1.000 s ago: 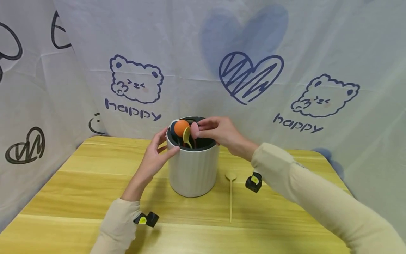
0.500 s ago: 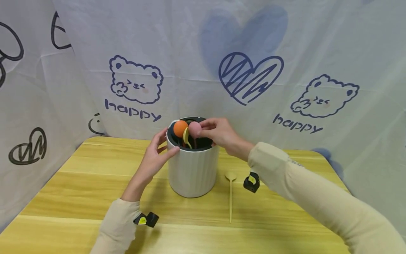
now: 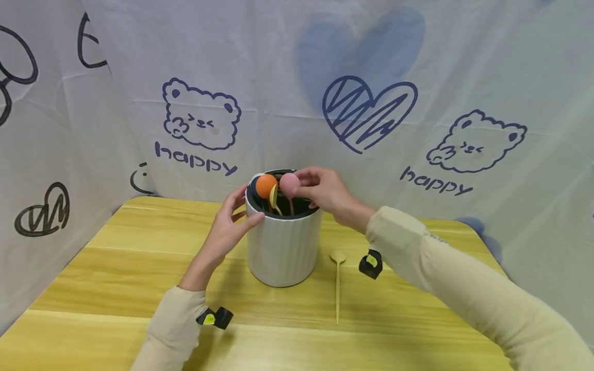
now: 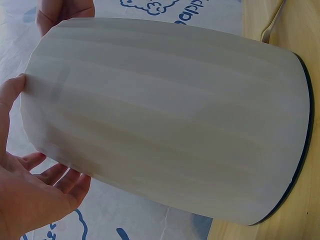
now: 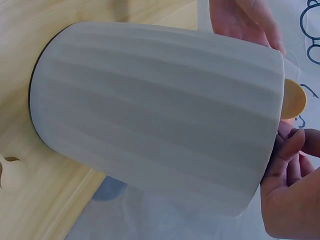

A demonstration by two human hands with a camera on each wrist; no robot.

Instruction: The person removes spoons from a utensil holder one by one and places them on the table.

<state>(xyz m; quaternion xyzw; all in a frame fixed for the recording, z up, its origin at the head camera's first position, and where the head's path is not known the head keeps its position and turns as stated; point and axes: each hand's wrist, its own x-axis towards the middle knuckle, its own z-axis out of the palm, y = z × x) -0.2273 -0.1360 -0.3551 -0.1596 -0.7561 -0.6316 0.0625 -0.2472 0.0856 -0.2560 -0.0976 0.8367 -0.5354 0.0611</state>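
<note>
A white ribbed utensil holder point(image 3: 283, 252) with a dark inner rim stands upright on the table. My left hand point(image 3: 225, 226) holds its left side, thumb at the front of the rim and fingers round the side. In the right hand point(image 3: 325, 190), thumb and fingers pinch a pink spoon point(image 3: 290, 184) by its round head; its thin stem goes down into the holder. An orange spoon point(image 3: 266, 186) and a narrower yellow spoon point(image 3: 274, 198) lean inside, left of the pink one. The lower ends of all three are hidden by the holder's wall.
A pale gold utensil point(image 3: 337, 288) with a spoon-like head lies on the wooden table point(image 3: 116, 278), right of the holder. Behind hangs a white printed cloth point(image 3: 278, 118), close to the table's back edge.
The pink spoon has turned from nearly edge-on to showing its round face, shifting slightly right in the right hand. The left hand keeps its place on the holder.
</note>
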